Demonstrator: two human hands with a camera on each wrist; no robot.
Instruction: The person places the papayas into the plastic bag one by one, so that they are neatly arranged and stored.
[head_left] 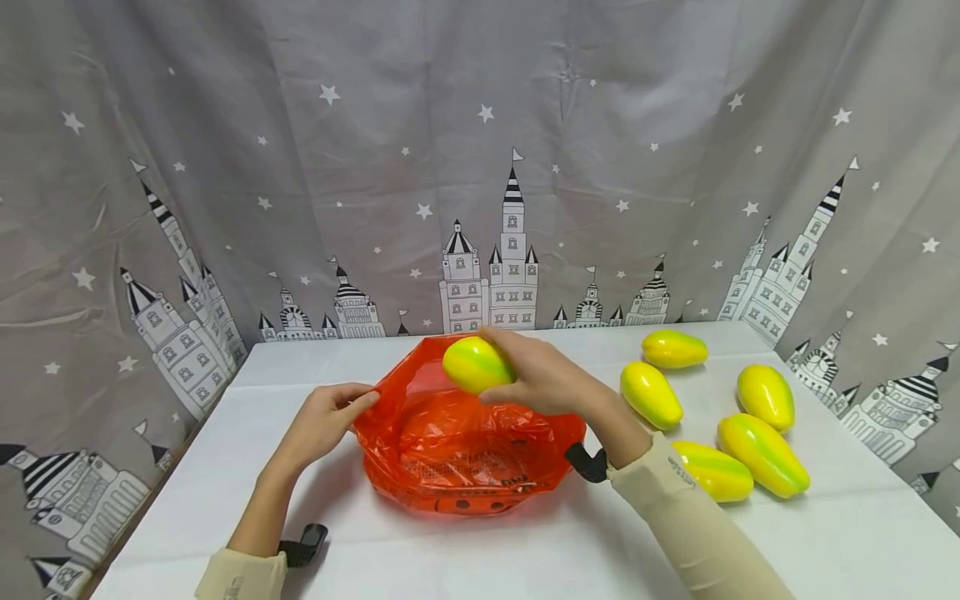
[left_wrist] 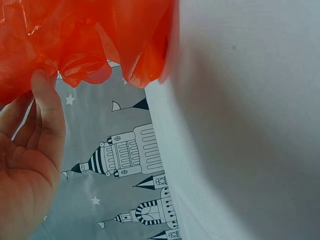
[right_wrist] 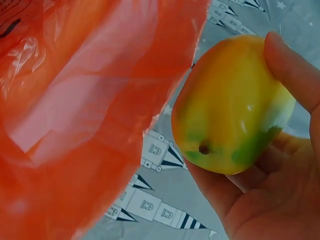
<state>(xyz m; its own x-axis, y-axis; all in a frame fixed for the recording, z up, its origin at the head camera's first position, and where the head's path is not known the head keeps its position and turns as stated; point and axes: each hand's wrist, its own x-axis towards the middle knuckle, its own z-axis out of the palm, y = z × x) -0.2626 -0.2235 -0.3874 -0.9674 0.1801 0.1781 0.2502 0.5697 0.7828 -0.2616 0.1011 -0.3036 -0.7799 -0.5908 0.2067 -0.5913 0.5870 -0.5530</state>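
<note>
A red plastic bag (head_left: 465, 450) sits on the table with its mouth spread wide. The left hand (head_left: 324, 421) pinches the bag's left rim between thumb and fingers; the left wrist view shows this hand (left_wrist: 35, 145) at the crumpled red edge. Over the bag's opening, the right hand (head_left: 536, 375) grips a glossy yellow-green papaya (head_left: 474, 365). Seen from the right wrist, the papaya (right_wrist: 230, 110) shows a dark stem spot, and the fingers and thumb wrap its sides, close beside the bag wall (right_wrist: 90, 115). What lies deep in the bag is hard to make out.
Several more papayas (head_left: 763, 454) lie on the right side of the white table (head_left: 555, 550), near the right forearm. A grey curtain (head_left: 600, 125) printed with castles and stars hangs behind and at both sides.
</note>
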